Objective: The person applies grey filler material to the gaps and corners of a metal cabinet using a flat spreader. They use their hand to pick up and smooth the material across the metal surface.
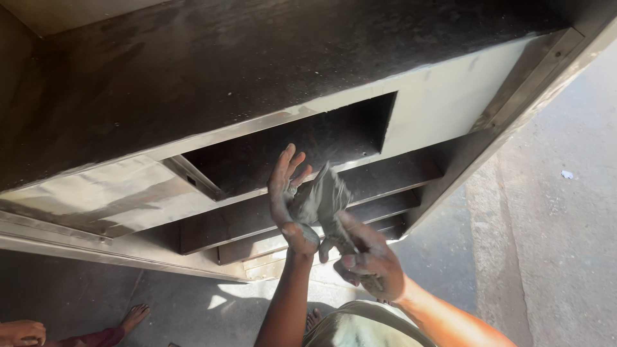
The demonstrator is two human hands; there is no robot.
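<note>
Both forearms are bare to the elbow; no sleeves, gloves, rings or wristbands are visible. The left hand point(290, 202) and right hand point(369, 260) carry a grey, dusty smear across palm and fingers. A pale olive-beige garment point(360, 324) covers the torso. Bare toes show beneath.

Cabinet: large dull-silver sheet-metal cabinet point(193, 193) fills the upper and middle frame, with dark recessed shelves.
Opening: rectangular dark cut-out point(308, 144) at centre of the cabinet's front panel.
Ground: grey concrete pavement point(553, 244) along the right side, sunlit.
Scrap: small white scrap point(567, 174) on the pavement, right edge.
Other person: bare foot point(134, 316) at lower left.
</note>
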